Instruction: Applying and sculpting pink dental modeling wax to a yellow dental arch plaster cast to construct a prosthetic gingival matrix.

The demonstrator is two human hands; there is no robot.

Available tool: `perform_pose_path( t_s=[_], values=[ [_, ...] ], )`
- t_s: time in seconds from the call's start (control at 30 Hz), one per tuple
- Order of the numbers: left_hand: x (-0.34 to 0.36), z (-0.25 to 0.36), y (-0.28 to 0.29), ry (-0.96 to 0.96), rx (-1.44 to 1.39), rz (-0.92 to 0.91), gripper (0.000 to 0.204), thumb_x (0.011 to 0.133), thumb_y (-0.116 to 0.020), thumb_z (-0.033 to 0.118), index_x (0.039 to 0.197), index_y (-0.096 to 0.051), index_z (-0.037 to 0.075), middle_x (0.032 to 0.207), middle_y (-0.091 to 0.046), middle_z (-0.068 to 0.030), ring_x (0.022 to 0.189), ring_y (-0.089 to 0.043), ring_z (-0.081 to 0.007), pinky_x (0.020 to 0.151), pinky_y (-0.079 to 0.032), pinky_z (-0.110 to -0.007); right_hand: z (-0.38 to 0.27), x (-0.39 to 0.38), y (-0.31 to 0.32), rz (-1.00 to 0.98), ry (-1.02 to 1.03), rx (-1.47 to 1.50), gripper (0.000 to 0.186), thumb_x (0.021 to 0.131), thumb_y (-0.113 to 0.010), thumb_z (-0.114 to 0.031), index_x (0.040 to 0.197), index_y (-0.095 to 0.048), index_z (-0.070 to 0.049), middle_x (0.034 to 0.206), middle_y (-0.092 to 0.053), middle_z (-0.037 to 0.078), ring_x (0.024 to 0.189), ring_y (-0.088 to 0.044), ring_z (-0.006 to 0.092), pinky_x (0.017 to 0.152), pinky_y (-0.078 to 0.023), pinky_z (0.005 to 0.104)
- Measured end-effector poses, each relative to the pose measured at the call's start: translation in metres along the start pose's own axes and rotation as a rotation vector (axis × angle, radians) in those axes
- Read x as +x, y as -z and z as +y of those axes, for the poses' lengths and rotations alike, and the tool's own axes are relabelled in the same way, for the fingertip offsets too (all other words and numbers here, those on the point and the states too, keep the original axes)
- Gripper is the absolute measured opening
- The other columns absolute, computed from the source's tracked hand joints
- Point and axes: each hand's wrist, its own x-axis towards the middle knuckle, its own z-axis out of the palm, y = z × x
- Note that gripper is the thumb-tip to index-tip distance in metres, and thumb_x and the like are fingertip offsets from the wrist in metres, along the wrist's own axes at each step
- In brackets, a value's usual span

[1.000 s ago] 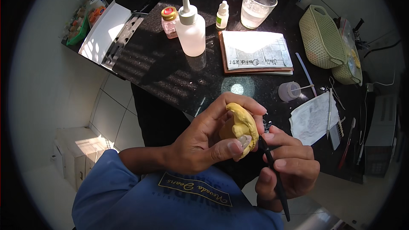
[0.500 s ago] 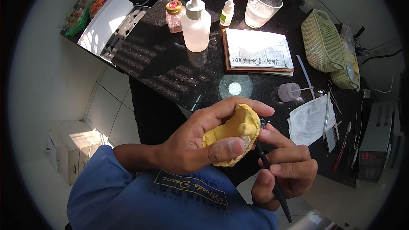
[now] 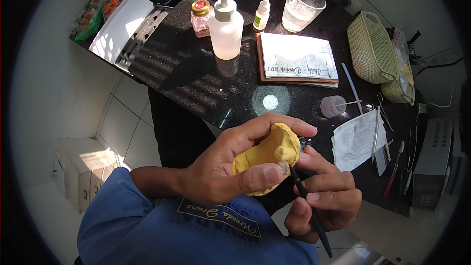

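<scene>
A yellow plaster dental model [image 3: 288, 135] rests in my left hand [image 3: 213, 167], the thumb pressed along its inner side and the fingers reaching over the far edge. Beside the thumb tip sits a whitish tooth-shaped piece [image 3: 283, 167] on the model, partly covered. My right hand [image 3: 331, 194] pinches a slim black-handled tool [image 3: 316, 220], like a brush or fine carver. Its upper end meets the model's right edge near the whitish piece; the exact tip is too small to make out. My right index finger reaches up beside the model.
On the dark speckled table stand a squeeze bottle [image 3: 226, 34], a pink jar [image 3: 200, 19], a small dropper bottle [image 3: 262, 14] and a glass [image 3: 302, 9]. A notebook [image 3: 298, 59], a small cup [image 3: 333, 106], a white cloth [image 3: 355, 142] with tools and a woven basket [image 3: 369, 49] lie rightward.
My right hand and the black-handled tool have shifted slightly left, the tool's upper end closer to the whitish piece. The model has turned a little in my left hand.
</scene>
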Motion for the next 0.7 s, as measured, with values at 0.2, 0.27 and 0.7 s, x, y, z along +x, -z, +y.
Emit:
perform_pose_path(
  t_s=[0.2, 0.27, 0.7],
  values=[
    [-0.0001, 0.0007, -0.0007, -0.010, 0.011, 0.008, 0.068, 0.090, -0.059, 0.039, 0.136, -0.035, -0.005, 0.099, -0.054, -0.0074, 0.090, -0.053, -0.0089, 0.080, -0.044, -0.024, 0.0000, 0.0004, 0.0012, -0.024, 0.006, -0.013, 0.024, 0.073, -0.076, 0.000, 0.087, -0.056, -0.002, 0.076, -0.063, 0.014, 0.094, -0.067, 0.0401, 0.090, -0.052, 0.0512],
    [-0.0003, 0.0003, -0.0010, -0.008, 0.013, 0.008, 0.068, 0.090, -0.059, 0.039, 0.136, -0.035, -0.005, 0.099, -0.054, -0.0075, 0.090, -0.053, -0.0089, 0.080, -0.044, -0.024, -0.0010, 0.0009, 0.0024, -0.044, 0.008, -0.033, 0.024, 0.074, -0.076, 0.000, 0.088, -0.056, -0.002, 0.077, -0.063, 0.014, 0.095, -0.067, 0.0400, 0.090, -0.052, 0.0516],
    [-0.0007, 0.0018, 0.0006, -0.002, 0.038, 0.019, 0.068, 0.088, -0.060, 0.038, 0.135, -0.036, -0.005, 0.098, -0.054, -0.0081, 0.089, -0.053, -0.0086, 0.079, -0.044, -0.024, -0.0031, 0.0021, 0.0069, -0.068, -0.004, -0.009, 0.026, 0.073, -0.077, -0.001, 0.088, -0.056, -0.002, 0.078, -0.063, 0.015, 0.096, -0.066, 0.0405, 0.090, -0.052, 0.0522]
  ],
)
